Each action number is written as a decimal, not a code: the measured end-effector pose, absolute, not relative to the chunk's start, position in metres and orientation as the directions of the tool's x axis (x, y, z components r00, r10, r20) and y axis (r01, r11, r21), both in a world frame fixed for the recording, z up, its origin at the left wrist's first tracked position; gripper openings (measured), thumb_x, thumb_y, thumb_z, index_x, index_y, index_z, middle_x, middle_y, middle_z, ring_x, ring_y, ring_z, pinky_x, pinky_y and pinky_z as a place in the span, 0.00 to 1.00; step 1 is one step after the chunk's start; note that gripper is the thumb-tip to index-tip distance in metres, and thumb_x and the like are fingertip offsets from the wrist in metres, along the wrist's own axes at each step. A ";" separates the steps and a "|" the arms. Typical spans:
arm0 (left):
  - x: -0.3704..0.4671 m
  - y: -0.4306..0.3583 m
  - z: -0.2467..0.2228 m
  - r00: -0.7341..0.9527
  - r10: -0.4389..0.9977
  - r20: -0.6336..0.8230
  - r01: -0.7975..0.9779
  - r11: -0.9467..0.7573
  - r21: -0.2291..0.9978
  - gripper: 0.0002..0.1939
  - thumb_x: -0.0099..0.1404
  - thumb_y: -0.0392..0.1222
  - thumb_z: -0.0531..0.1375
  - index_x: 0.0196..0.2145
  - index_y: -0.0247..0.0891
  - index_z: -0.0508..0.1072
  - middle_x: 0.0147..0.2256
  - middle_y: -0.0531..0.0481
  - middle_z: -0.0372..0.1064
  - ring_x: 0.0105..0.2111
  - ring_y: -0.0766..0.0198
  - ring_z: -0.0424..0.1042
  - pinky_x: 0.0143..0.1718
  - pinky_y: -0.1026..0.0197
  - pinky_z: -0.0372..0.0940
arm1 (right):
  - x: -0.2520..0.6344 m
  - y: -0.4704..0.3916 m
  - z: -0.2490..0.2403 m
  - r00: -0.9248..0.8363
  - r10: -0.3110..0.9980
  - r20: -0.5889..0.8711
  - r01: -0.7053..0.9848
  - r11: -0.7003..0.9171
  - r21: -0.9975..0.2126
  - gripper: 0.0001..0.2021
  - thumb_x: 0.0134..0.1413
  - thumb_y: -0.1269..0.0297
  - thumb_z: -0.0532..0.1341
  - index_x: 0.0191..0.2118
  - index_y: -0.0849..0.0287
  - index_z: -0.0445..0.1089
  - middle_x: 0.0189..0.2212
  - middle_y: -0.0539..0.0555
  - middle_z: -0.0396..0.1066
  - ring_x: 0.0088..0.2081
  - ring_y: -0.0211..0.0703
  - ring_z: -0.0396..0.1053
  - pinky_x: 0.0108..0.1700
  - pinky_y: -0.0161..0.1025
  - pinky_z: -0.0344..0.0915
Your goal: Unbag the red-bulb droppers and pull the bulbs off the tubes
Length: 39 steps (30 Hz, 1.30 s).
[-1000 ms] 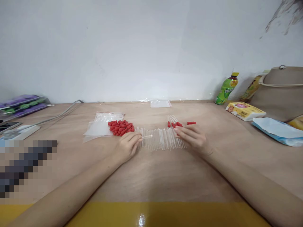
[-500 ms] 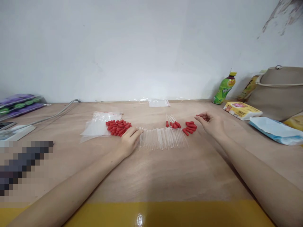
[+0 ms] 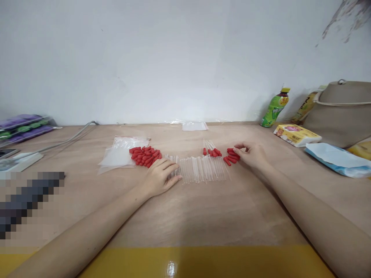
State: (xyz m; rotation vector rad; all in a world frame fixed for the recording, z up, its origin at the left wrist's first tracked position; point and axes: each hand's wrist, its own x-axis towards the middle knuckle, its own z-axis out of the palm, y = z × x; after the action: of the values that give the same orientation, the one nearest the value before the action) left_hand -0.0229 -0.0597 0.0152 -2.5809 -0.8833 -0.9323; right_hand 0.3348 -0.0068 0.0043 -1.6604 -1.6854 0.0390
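Observation:
Thin clear glass tubes, likely droppers, lie side by side in a row (image 3: pixel 199 170) on the table. My left hand (image 3: pixel 164 173) rests at the left end of this row, thumb and fingers apart, partly covering the tubes there. Left of it lies a heap of red rubber bulbs (image 3: pixel 143 155). My right hand (image 3: pixel 251 154) is at a small group of red bulbs (image 3: pixel 227 160) on the right, its thumb and fingertips pinched on a red bulb mostly hidden by them. Behind the row, several tubes with red bulbs on their ends (image 3: pixel 213 152) lie together.
Clear plastic bags (image 3: pixel 117 156) lie beside the left heap, and a small zip bag (image 3: pixel 194 126) by the wall. At right are a green bottle (image 3: pixel 274 108), a tissue pack (image 3: pixel 298 135), a blue-white packet (image 3: pixel 337 159) and a beige bag (image 3: pixel 339 116). A cable (image 3: pixel 66 141) crosses the left side.
My right hand has come slightly left and down, from beside the small group onto it. The thumb and fingers of my left hand have spread over the left-end tubes.

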 end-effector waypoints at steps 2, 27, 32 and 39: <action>-0.023 -0.061 0.017 0.616 0.487 0.619 0.634 -0.773 -0.022 0.13 0.60 0.47 0.58 0.38 0.35 0.72 0.38 0.44 0.71 0.40 0.57 0.68 0.42 0.53 0.65 | 0.336 -0.008 0.005 0.105 0.863 0.495 0.868 0.164 -0.469 0.13 0.44 0.56 0.58 0.31 0.58 0.74 0.21 0.54 0.69 0.21 0.40 0.61 0.25 0.38 0.56; -0.032 -0.060 0.014 0.643 0.587 0.493 0.654 -0.755 0.045 0.19 0.64 0.45 0.51 0.52 0.37 0.64 0.52 0.40 0.60 0.53 0.53 0.58 0.53 0.46 0.56 | 0.271 -0.015 0.000 0.036 0.656 0.754 0.910 0.291 -0.297 0.09 0.50 0.59 0.59 0.30 0.56 0.75 0.30 0.55 0.68 0.35 0.46 0.60 0.38 0.46 0.54; -0.031 -0.060 0.012 0.549 0.557 0.623 0.696 -0.717 0.027 0.21 0.65 0.42 0.50 0.55 0.35 0.59 0.53 0.40 0.59 0.54 0.54 0.57 0.54 0.47 0.55 | 0.260 -0.030 0.003 0.015 0.525 0.851 0.851 0.440 -0.286 0.09 0.51 0.59 0.59 0.32 0.55 0.74 0.31 0.54 0.68 0.35 0.43 0.61 0.39 0.44 0.55; -0.024 -0.060 0.015 0.568 0.398 0.721 0.712 -0.676 -0.188 0.20 0.64 0.38 0.52 0.54 0.40 0.62 0.53 0.43 0.61 0.56 0.54 0.56 0.56 0.46 0.51 | 0.222 -0.069 0.007 -0.248 0.452 0.857 0.713 0.684 -0.155 0.04 0.50 0.63 0.61 0.33 0.52 0.74 0.31 0.51 0.70 0.34 0.40 0.62 0.39 0.41 0.53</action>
State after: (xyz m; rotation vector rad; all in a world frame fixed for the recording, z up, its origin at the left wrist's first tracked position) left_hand -0.0240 -0.0604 0.0154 -2.3382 -0.8918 -0.9107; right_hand 0.2223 -0.0692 0.0067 -0.9103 -1.8942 -0.3261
